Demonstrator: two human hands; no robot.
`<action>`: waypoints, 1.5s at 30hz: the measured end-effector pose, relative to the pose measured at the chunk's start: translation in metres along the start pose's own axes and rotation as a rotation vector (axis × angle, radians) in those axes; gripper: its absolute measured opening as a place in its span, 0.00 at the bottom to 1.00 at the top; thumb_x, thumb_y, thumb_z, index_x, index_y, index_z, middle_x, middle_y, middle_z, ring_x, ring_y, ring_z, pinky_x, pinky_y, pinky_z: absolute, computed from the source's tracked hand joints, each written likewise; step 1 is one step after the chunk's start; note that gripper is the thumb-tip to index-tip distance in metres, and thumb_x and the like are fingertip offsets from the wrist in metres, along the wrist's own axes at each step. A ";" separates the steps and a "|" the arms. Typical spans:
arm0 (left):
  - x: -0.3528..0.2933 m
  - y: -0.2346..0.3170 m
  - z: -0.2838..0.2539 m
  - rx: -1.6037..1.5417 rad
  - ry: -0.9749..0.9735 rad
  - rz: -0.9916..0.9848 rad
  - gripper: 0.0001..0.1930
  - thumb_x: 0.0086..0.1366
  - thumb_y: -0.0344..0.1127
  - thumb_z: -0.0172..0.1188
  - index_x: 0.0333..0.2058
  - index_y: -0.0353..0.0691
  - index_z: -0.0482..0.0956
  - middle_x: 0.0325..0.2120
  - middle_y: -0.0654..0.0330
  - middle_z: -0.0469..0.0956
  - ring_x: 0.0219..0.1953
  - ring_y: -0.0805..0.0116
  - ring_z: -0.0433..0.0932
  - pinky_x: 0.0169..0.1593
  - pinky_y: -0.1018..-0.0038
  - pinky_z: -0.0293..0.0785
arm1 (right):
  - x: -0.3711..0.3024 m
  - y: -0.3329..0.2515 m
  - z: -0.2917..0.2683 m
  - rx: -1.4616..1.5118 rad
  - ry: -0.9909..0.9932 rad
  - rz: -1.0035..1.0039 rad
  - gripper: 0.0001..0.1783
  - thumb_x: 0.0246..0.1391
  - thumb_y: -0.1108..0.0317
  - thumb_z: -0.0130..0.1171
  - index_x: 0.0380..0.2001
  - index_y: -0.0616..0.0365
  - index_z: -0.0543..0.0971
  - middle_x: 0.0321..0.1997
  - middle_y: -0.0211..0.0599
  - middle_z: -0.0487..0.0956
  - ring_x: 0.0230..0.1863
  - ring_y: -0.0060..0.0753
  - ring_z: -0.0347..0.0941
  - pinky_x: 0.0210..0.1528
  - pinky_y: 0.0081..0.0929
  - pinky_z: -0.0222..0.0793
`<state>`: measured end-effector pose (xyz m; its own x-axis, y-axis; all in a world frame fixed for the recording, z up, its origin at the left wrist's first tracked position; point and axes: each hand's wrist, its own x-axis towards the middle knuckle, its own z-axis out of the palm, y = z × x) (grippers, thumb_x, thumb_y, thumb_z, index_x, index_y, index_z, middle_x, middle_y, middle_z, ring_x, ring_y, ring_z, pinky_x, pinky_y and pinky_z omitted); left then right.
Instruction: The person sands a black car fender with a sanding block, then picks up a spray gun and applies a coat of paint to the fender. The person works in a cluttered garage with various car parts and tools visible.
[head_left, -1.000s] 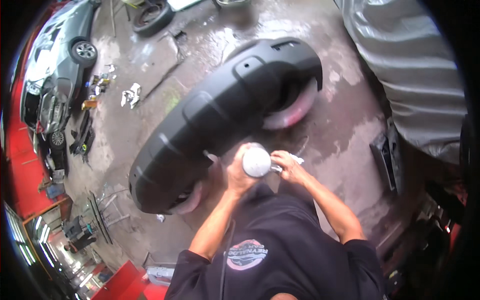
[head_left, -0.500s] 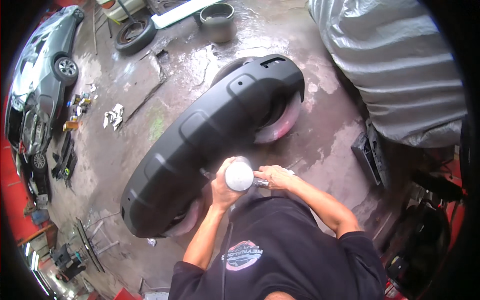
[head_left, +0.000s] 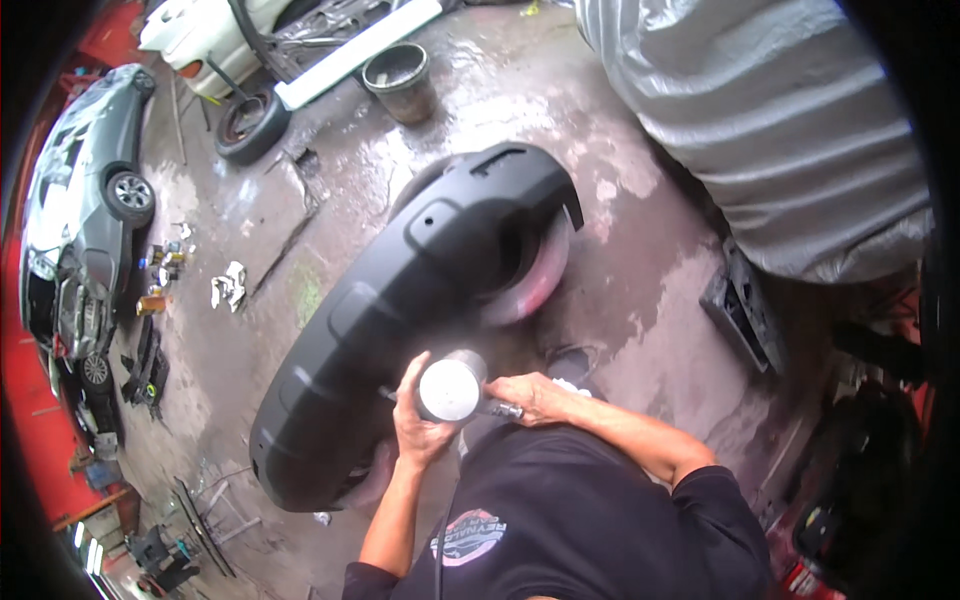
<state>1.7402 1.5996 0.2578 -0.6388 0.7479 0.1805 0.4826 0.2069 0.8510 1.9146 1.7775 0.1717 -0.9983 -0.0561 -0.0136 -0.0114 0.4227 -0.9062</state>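
Observation:
A spray gun with a round, pale-topped cup (head_left: 450, 390) is held in front of my body. My left hand (head_left: 420, 430) curls around the cup, thumb and fingers on its side. My right hand (head_left: 535, 398) grips the gun's silver metal part (head_left: 503, 409) to the right of the cup. Just beyond the gun lies a long, curved black bumper (head_left: 345, 330), slanting from lower left to upper right, with raised panel shapes and small holes. It rests on supports, one a pale and reddish rounded piece (head_left: 535, 285). The gun's nozzle is mostly hidden.
A silver-covered vehicle (head_left: 770, 140) stands at the right, a dark panel (head_left: 742, 315) beside it. Far off are a bucket (head_left: 400, 85), a loose tire (head_left: 250, 125) and a long white panel (head_left: 355, 55). A grey car (head_left: 90, 190) stands left. A thin hose (head_left: 440, 540) runs along my shirt.
The view has shifted, so the bumper and bucket appear lower. My hands and the spray gun sit lower and further left in the picture. Both hands keep their hold.

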 end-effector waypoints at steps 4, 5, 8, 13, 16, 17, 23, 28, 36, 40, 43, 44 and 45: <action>-0.026 -0.003 0.035 -0.352 0.280 -0.448 0.40 0.57 0.37 0.81 0.65 0.37 0.70 0.56 0.55 0.79 0.48 0.66 0.82 0.49 0.70 0.81 | -0.003 0.018 -0.052 0.046 0.038 -0.116 0.25 0.58 0.70 0.60 0.58 0.65 0.75 0.48 0.53 0.82 0.49 0.58 0.82 0.49 0.48 0.79; -0.040 -0.012 0.046 -0.292 0.322 -0.486 0.36 0.61 0.37 0.79 0.64 0.37 0.72 0.53 0.57 0.80 0.47 0.68 0.81 0.48 0.70 0.80 | -0.004 0.029 -0.061 0.041 0.003 -0.114 0.25 0.58 0.70 0.59 0.58 0.65 0.75 0.48 0.53 0.82 0.49 0.58 0.82 0.49 0.48 0.79; -0.106 -0.031 0.088 -0.191 0.360 -0.679 0.19 0.69 0.36 0.72 0.53 0.34 0.80 0.44 0.59 0.84 0.45 0.70 0.81 0.50 0.72 0.78 | -0.007 0.052 -0.087 0.024 -0.083 -0.105 0.25 0.57 0.70 0.60 0.58 0.65 0.75 0.49 0.54 0.82 0.49 0.59 0.82 0.50 0.48 0.79; -0.171 0.003 0.130 -0.228 0.462 -1.006 0.09 0.73 0.35 0.66 0.42 0.33 0.85 0.33 0.60 0.85 0.34 0.76 0.81 0.41 0.76 0.78 | -0.002 0.073 -0.102 0.002 -0.101 -0.246 0.25 0.55 0.70 0.65 0.56 0.64 0.76 0.47 0.52 0.83 0.48 0.56 0.83 0.49 0.46 0.80; -0.171 0.005 0.130 -0.134 0.388 -0.989 0.13 0.73 0.38 0.64 0.43 0.32 0.85 0.33 0.61 0.86 0.36 0.72 0.82 0.43 0.72 0.78 | -0.003 0.056 -0.116 0.152 -0.265 -0.064 0.24 0.55 0.69 0.66 0.55 0.63 0.76 0.45 0.52 0.83 0.47 0.55 0.83 0.47 0.44 0.80; -0.150 0.017 0.134 -0.151 0.388 -1.054 0.13 0.73 0.39 0.65 0.44 0.32 0.86 0.34 0.60 0.86 0.37 0.73 0.82 0.43 0.72 0.78 | -0.004 0.059 -0.119 0.120 -0.188 -0.098 0.24 0.55 0.70 0.66 0.55 0.63 0.76 0.45 0.52 0.83 0.47 0.56 0.83 0.47 0.44 0.80; -0.147 0.021 0.149 -0.189 0.372 -1.059 0.14 0.72 0.42 0.66 0.44 0.35 0.86 0.32 0.61 0.86 0.36 0.76 0.81 0.40 0.76 0.76 | -0.005 0.051 -0.124 0.052 -0.162 -0.072 0.26 0.58 0.70 0.63 0.59 0.62 0.75 0.44 0.55 0.82 0.46 0.60 0.82 0.48 0.45 0.78; -0.158 0.010 0.158 -0.211 0.297 -1.095 0.14 0.72 0.42 0.66 0.44 0.36 0.86 0.32 0.62 0.86 0.34 0.76 0.81 0.38 0.76 0.76 | 0.008 0.044 -0.135 0.062 -0.114 -0.016 0.25 0.59 0.70 0.64 0.59 0.60 0.76 0.46 0.53 0.82 0.48 0.60 0.81 0.48 0.46 0.77; -0.181 -0.005 0.144 -0.253 0.268 -1.106 0.15 0.71 0.42 0.65 0.45 0.34 0.86 0.33 0.58 0.87 0.35 0.75 0.81 0.42 0.72 0.78 | 0.055 -0.001 -0.144 -0.011 -0.058 -0.041 0.22 0.61 0.70 0.64 0.58 0.61 0.77 0.48 0.56 0.84 0.49 0.59 0.83 0.50 0.43 0.78; -0.189 -0.021 0.141 -0.342 0.245 -1.119 0.16 0.71 0.41 0.64 0.45 0.31 0.87 0.34 0.56 0.88 0.38 0.72 0.84 0.44 0.70 0.79 | 0.070 -0.035 -0.142 -0.078 -0.042 -0.035 0.21 0.60 0.72 0.65 0.56 0.64 0.78 0.48 0.54 0.83 0.45 0.57 0.83 0.47 0.42 0.79; -0.156 -0.022 0.132 -0.283 0.089 -0.945 0.16 0.70 0.40 0.64 0.45 0.31 0.87 0.34 0.53 0.88 0.38 0.71 0.85 0.45 0.68 0.79 | 0.074 -0.039 -0.141 -0.252 -0.057 -0.169 0.21 0.58 0.74 0.65 0.55 0.65 0.78 0.50 0.52 0.81 0.45 0.55 0.83 0.45 0.43 0.79; -0.141 -0.019 0.129 -0.286 0.093 -0.872 0.16 0.70 0.40 0.64 0.45 0.31 0.87 0.34 0.52 0.88 0.38 0.71 0.85 0.45 0.68 0.79 | 0.080 -0.034 -0.139 -0.345 -0.045 -0.273 0.21 0.58 0.74 0.64 0.55 0.66 0.78 0.50 0.52 0.82 0.45 0.54 0.83 0.45 0.43 0.79; -0.128 -0.015 0.127 -0.292 0.093 -0.805 0.16 0.70 0.40 0.63 0.45 0.31 0.87 0.34 0.52 0.88 0.39 0.70 0.85 0.45 0.68 0.79 | 0.081 -0.032 -0.137 -0.437 -0.037 -0.371 0.21 0.58 0.74 0.64 0.55 0.66 0.78 0.49 0.52 0.82 0.44 0.54 0.83 0.45 0.44 0.79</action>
<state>1.8912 1.5814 0.1595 -0.7730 0.3858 -0.5037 -0.3036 0.4722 0.8276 1.8267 1.8832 0.2572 -0.9203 -0.3008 0.2502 -0.3912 0.7026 -0.5944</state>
